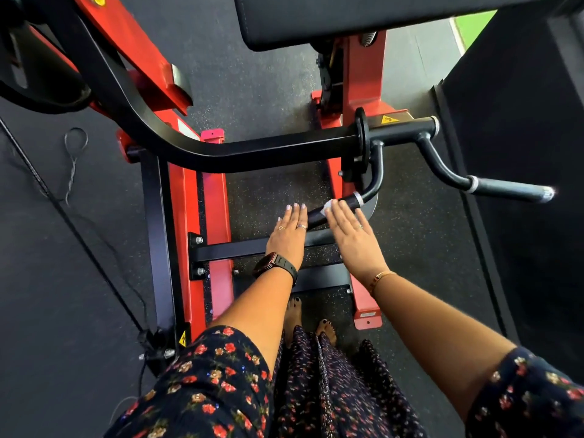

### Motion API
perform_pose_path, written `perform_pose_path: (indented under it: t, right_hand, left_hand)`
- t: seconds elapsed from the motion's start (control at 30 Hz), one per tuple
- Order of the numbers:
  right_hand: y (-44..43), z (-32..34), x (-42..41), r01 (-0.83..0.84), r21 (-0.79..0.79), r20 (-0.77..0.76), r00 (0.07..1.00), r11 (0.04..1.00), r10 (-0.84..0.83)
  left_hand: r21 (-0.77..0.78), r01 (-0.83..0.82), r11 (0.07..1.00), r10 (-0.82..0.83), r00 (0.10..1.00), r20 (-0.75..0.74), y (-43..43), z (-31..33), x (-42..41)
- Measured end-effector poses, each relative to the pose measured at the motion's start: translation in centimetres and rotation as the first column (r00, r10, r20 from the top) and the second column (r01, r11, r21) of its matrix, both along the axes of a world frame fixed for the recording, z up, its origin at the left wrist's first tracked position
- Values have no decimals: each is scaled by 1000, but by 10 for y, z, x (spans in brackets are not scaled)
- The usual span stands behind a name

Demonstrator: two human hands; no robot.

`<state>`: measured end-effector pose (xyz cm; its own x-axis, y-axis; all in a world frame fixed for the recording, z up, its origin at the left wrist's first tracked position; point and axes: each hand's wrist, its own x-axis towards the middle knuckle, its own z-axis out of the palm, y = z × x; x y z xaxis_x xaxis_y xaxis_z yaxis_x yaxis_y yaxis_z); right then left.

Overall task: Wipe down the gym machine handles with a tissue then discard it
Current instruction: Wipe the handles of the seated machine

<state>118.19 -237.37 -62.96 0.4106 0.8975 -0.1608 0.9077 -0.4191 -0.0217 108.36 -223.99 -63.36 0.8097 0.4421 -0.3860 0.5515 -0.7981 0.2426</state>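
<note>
On handle (316, 218): tissue (327, 208), flat right hand (350, 237)

A wire loop (73, 172) and a black cable (94, 257) lie on the dark speckled floor (268, 90).

A gym: a red frame (185, 216) is standing on speckled rubber floor (268, 191), a black pad (347, 17) is hanging far, and a handle (505, 189) is jutting right.
</note>
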Motion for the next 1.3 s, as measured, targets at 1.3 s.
perform_pose_path:
  t: [1.3]
  right_hand:
    - [35, 16, 56, 112, -146, 37, 994, 983, -107]
  left_hand:
    - [17, 15, 1000, -15, 1000, -8, -1, 3, 0]
